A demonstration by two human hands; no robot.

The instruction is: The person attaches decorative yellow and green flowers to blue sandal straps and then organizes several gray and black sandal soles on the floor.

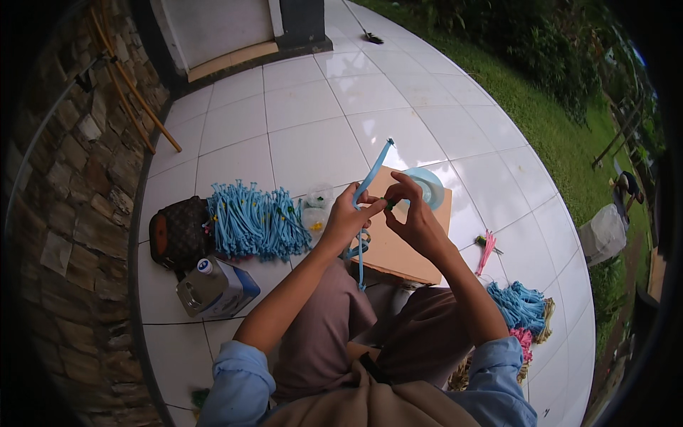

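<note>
My left hand (348,217) is closed round a light blue ribbon-like strip (373,173). One end of the strip sticks up past my fingers and carries a small dark piece at its tip; more of it hangs in loops below the hand. My right hand (418,226) meets the left fingertips in a pinch, thumb and index finger on a small dark green piece (389,205). Its exact kind is too small to tell. Under both hands lies a tan board (405,260), and a translucent blue round roll or dish (432,186) sits on its far right part.
A pile of finished-looking blue strips (256,220) lies left, beside a brown bag (179,231) and a metal can (217,288). Clear plastic cups (315,206) stand near the board. Pink strips (486,249) and a blue bundle (518,304) lie right. A stone wall (78,270) borders the left.
</note>
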